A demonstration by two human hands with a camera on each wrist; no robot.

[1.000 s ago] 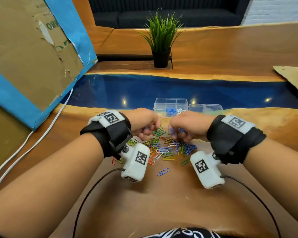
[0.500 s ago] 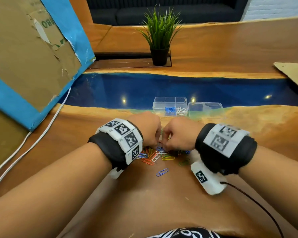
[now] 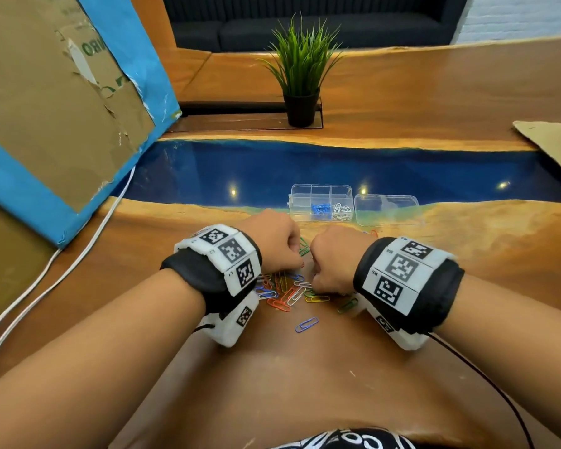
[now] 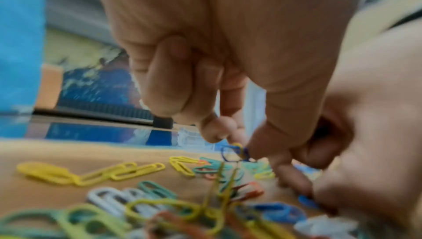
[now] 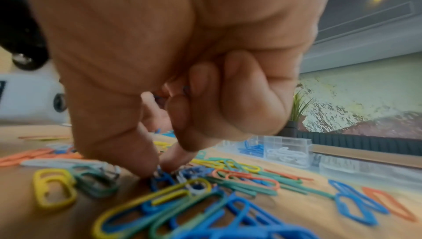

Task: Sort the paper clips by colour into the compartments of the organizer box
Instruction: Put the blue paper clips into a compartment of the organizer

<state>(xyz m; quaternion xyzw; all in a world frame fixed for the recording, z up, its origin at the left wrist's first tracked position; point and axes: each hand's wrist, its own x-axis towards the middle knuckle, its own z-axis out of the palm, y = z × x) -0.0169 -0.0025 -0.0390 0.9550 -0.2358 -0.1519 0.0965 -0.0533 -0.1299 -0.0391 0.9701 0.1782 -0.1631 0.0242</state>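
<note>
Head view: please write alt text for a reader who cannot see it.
Two hands, left hand and right hand, curl over a pile of coloured paper clips on a wooden table. Behind, a clear organizer box holds blue and white clips.

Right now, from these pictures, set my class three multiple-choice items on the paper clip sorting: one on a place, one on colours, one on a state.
1. Where is the organizer box?
A. beyond the loose clips
B. on the person's lap
C. under the potted plant

2. Which clip colours are already in its compartments?
A. red and green
B. blue and white
C. yellow only

3. How are both hands?
A. flat on the table
B. fingers curled, over the pile
C. raised off the table, empty

Key: 1 A, the box lies past the pile; 2 B, two neighbouring compartments show them; 3 B, left hand and right hand reach down with curled fingers.
</note>
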